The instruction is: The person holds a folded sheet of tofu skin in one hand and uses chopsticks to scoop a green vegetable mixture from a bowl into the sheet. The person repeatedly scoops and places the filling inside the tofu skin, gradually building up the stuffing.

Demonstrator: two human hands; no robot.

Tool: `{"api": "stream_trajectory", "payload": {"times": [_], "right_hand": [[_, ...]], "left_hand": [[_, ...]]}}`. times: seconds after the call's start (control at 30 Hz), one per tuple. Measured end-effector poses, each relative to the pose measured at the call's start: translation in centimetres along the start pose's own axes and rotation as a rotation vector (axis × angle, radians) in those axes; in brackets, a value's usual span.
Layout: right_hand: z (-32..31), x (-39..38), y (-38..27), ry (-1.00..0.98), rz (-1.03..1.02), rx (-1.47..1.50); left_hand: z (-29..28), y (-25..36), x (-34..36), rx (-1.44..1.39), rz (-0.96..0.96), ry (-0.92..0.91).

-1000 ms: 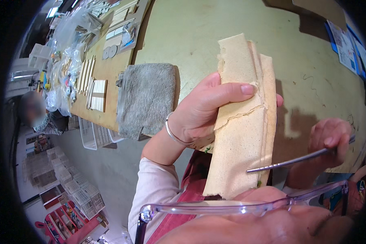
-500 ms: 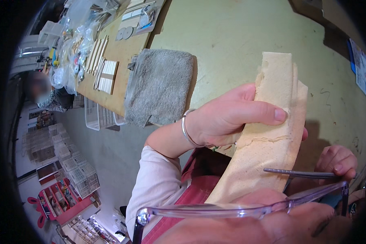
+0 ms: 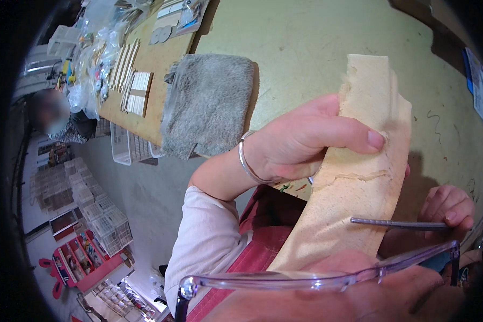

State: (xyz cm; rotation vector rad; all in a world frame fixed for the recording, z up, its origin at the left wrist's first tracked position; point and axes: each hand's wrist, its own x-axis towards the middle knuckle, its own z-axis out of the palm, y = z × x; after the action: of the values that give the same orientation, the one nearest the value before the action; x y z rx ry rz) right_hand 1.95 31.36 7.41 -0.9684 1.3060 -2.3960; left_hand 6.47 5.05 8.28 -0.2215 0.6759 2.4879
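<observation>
In the head view, the folded tan flatbread (image 3: 354,188) sits further right in the frame than it did a second ago, and the left hand (image 3: 308,140) has gone with it. The thin grey stick (image 3: 400,222) slanted then; now it lies almost level.

The flatbread stands tall, right of the middle, with a ragged tear running across its front. Its low end goes down behind the glasses (image 3: 290,282), so I cannot tell where it stops. The left hand pinches it, thumb on the front and fingers behind. A silver bangle (image 3: 247,159) is round that wrist.

At the lower right, the right hand (image 3: 446,210) pinches the stick by one end. The other end is in front of the flatbread; I cannot tell if they touch.

A fuzzy grey towel (image 3: 209,107) lies on the green table (image 3: 300,48), left of the middle. Wooden strips (image 3: 139,92) are at the upper left.
</observation>
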Motion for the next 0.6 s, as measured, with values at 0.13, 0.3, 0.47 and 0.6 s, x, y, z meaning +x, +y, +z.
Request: {"api": "stream_trajectory", "payload": {"times": [0.13,0.3,0.47,0.6], "right_hand": [[0.1,-0.2,-0.1,0.04,-0.031,-0.049],[-0.5,-0.2,0.6,0.111,0.044,0.022],[-1.6,-0.4,1.8,0.354,0.053,-0.011],[-2.4,1.0,2.0,0.42,0.123,0.046]], "left_hand": [[-0.1,0.1,0.3,-0.019,0.022,0.006],[-0.6,0.3,0.4,-0.014,0.111,0.05],[-2.8,1.3,0.9,-0.021,0.137,0.064],[-4.2,2.4,1.3,-0.05,0.257,0.152]]}}
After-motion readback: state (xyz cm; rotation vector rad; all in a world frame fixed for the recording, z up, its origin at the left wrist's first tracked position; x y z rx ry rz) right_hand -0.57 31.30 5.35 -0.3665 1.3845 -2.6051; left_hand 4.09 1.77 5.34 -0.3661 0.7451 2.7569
